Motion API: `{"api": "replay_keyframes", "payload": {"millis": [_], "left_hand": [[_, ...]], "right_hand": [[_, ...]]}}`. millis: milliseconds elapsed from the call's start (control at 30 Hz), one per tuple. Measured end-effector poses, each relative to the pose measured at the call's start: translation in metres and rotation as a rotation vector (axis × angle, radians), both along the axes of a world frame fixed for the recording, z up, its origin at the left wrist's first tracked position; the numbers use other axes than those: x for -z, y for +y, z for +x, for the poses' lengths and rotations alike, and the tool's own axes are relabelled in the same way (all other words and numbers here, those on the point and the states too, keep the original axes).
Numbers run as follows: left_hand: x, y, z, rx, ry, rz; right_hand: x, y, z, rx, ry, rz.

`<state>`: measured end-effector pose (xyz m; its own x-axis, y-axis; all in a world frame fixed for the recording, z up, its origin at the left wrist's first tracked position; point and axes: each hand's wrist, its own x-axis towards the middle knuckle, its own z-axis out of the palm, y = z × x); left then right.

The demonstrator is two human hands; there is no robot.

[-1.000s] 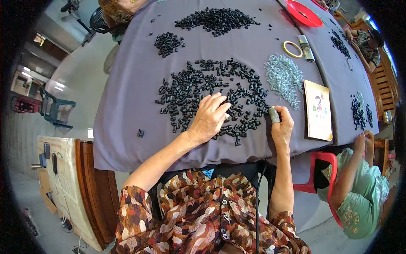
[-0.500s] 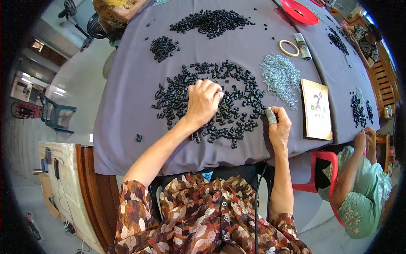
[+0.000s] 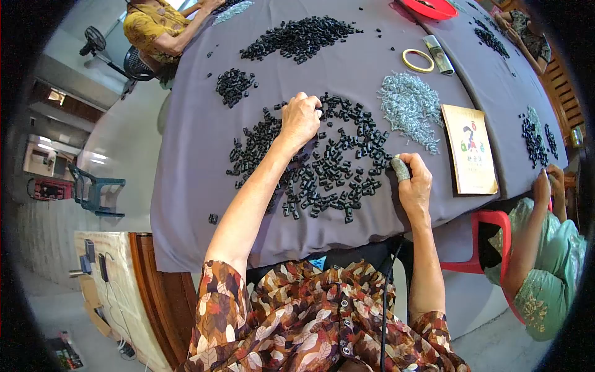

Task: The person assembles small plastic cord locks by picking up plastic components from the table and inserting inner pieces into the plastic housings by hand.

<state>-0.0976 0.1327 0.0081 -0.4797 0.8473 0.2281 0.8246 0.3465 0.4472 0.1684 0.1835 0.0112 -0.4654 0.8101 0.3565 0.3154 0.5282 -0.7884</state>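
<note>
Small black plastic pieces point(image 3: 338, 167) are spread loosely over the grey tablecloth in front of me. My left hand point(image 3: 302, 118) is at the far edge of this spread, its fingers curled down with the tips pressed together; whatever they hold is hidden. At the right edge of the spread my right hand point(image 3: 415, 181) is closed in a pinch. A grey-green cover point(image 3: 401, 168) wraps one of its digits. What lies at its fingertips is too small to make out. Beyond the right hand is a heap of small clear, bluish pieces point(image 3: 409, 108).
A yellow book point(image 3: 471, 149), a tape roll point(image 3: 418, 61) and a rolled packet point(image 3: 439, 54) lie to the right. More black pieces form a large heap point(image 3: 297, 38) and a smaller one point(image 3: 233, 87). Other people sit around the table; a red plate point(image 3: 434, 7) is far off.
My left hand has moved away from me, from the middle of the black pieces to their far edge. My right hand stays near the right edge, still pinched. The camera view has shifted slightly.
</note>
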Motion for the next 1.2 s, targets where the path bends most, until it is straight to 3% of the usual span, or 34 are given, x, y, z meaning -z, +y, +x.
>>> {"api": "replay_keyframes", "payload": {"millis": [333,533,633,767,833,967,1200], "left_hand": [[0.008,0.001,0.001,0.059,0.075,0.091],[0.003,-0.002,0.002,0.01,0.027,0.021],[0.0,-0.008,0.004,0.046,0.15,0.161],[-0.015,-0.021,0.039,0.07,-0.558,0.393],[-0.034,-0.037,0.074,0.056,-0.91,0.39],[-0.023,-0.06,0.125,0.082,-1.281,0.408],[-0.009,-0.1,0.164,0.154,-1.197,0.29]], "right_hand": [[0.0,-0.001,0.002,0.006,0.015,-0.012],[0.003,0.001,0.003,0.001,0.02,0.024],[0.002,0.001,0.003,-0.003,0.016,0.016],[0.004,0.002,0.003,0.008,0.008,0.025],[0.006,0.004,0.003,0.014,0.037,0.004],[0.005,0.001,0.002,0.022,0.057,-0.05],[0.012,0.004,0.004,0.012,0.041,0.053]]}}
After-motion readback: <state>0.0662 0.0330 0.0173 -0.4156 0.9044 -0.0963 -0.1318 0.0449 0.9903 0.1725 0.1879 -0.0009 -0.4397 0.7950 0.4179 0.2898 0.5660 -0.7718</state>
